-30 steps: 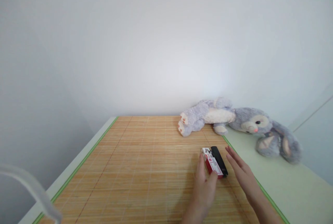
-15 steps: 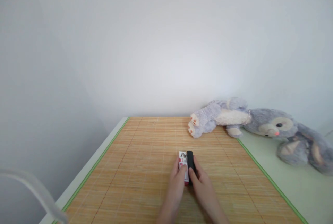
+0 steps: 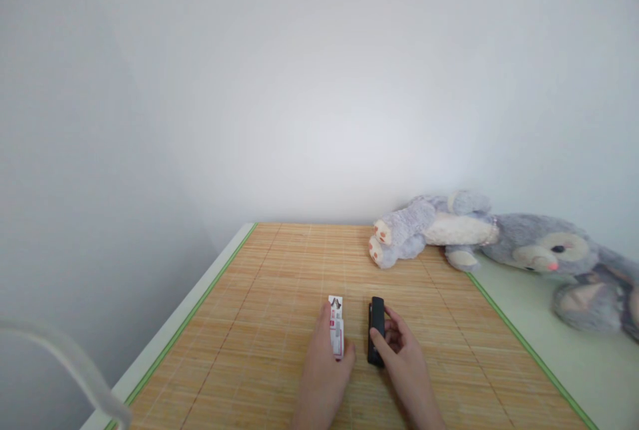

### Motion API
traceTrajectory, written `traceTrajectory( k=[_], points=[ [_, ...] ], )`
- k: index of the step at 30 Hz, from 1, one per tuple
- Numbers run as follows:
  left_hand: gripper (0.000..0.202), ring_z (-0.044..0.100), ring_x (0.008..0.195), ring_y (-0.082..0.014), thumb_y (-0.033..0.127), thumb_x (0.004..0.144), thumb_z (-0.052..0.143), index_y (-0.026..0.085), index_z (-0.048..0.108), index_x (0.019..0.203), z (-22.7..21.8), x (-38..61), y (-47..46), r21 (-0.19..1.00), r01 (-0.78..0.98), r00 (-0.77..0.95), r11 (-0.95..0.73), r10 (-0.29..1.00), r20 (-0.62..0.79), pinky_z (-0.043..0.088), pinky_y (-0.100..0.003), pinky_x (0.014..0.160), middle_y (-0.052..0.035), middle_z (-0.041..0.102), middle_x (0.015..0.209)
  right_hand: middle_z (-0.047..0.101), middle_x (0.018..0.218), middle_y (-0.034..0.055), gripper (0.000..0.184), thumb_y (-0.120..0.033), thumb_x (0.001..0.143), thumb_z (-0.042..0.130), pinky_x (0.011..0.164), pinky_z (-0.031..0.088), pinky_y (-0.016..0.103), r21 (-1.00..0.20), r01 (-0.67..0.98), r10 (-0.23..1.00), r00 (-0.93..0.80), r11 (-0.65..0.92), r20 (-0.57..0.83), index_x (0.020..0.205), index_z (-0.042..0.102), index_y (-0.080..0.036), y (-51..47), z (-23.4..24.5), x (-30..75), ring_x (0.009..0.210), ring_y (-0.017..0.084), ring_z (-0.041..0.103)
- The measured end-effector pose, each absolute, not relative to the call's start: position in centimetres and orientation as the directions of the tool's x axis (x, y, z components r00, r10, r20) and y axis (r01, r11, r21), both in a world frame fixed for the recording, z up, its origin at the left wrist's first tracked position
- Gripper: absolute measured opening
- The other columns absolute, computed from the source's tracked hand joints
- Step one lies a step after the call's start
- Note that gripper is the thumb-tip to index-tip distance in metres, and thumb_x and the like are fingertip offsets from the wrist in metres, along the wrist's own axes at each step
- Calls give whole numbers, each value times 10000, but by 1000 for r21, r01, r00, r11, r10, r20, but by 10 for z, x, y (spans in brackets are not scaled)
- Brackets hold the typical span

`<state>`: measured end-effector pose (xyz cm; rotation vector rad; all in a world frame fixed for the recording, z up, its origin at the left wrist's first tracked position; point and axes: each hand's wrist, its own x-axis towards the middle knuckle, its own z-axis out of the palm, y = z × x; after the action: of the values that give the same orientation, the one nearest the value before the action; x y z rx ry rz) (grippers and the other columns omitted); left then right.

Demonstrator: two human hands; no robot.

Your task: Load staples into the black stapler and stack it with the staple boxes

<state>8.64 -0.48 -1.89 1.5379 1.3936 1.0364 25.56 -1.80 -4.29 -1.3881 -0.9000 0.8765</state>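
Observation:
A small white box [image 3: 336,331] with red and dark print lies at my left hand [image 3: 322,363]. The fingers of that hand run along the box's left side, while its thumb stands out to the right, apart from the box's edge. To the right, a black stapler [image 3: 377,330] points away from me. My right hand [image 3: 403,357] grips it, thumb on its near left part and fingers curled at its right side. A strip of mat separates box and stapler.
A bamboo mat [image 3: 279,283] with a green border covers the table [image 3: 554,313]. A grey plush rabbit [image 3: 464,230] lies across the back right. Behind is a pale wall [image 3: 319,84]. A white curved bar [image 3: 70,363] crosses the lower left.
Box and stapler were side by side in my hands; now they are apart, the box further left and the stapler further right. My left thumb has come off the box's top. The view has shifted slightly.

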Motion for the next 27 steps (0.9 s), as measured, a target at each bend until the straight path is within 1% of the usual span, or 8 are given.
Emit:
traceTrajectory(
  k=[3,6,8,12,15,19,23,27],
  points=[
    [734,364,1514,-243,197,857,551,198,370,1568,-28,75,-7,885,449,40,-122,992,116,285,-427,1268,-81,396,1636,661,994,23,767,-513,799,760,709,554,314,-1000,-1,919,393,14,12,1444,493,-197,-22,-50,265,798,191,631],
    [698,472,1445,-259,223,886,545,195,373,1562,-31,51,8,864,496,-33,-86,993,118,382,-457,1215,-104,461,1593,642,980,16,735,-501,825,746,723,547,315,-999,46,917,397,24,40,1447,490,-206,-25,-50,263,794,186,619],
    [680,510,1413,-267,240,900,543,176,374,1556,-27,36,27,851,515,-59,-98,987,150,407,-476,1195,-128,484,1572,631,957,12,717,-496,828,743,696,539,310,-997,78,913,404,29,58,1438,503,-204,-26,-47,260,778,185,608],
    [638,484,1432,-250,268,926,521,171,382,1541,-17,12,53,828,531,-30,-180,973,230,382,-473,1213,-131,496,1555,630,949,15,736,-498,816,745,687,547,317,-996,76,910,410,37,65,1445,506,-200,-27,-45,260,777,192,610],
    [551,478,1424,-257,265,925,500,187,459,1469,-21,-3,38,796,571,-71,-201,954,291,339,-503,1235,-120,513,1517,642,940,13,745,-503,784,766,690,552,321,-998,56,906,422,25,46,1429,534,-210,-25,-48,262,775,195,621],
    [456,537,1348,-272,210,883,491,241,567,1331,-41,-11,-4,713,672,-44,-201,950,309,429,-531,1169,-94,553,1434,638,931,4,741,-498,777,771,708,548,314,-998,54,903,429,11,33,1426,548,-219,-24,-48,262,776,188,615],
    [489,485,1387,-265,172,893,485,272,588,1360,-49,1,-17,613,748,78,-253,952,297,426,-517,1174,-82,499,1487,633,954,5,759,-492,790,761,755,548,318,-999,43,907,420,4,22,1457,520,-221,-26,-46,261,818,191,620],
    [519,474,1365,-278,127,907,471,305,609,1375,-34,7,-2,479,847,53,-231,933,356,408,-548,1159,-76,515,1469,640,974,11,745,-484,803,746,776,546,320,-999,53,908,417,3,25,1456,515,-210,-26,-46,261,851,199,632]
  ],
)
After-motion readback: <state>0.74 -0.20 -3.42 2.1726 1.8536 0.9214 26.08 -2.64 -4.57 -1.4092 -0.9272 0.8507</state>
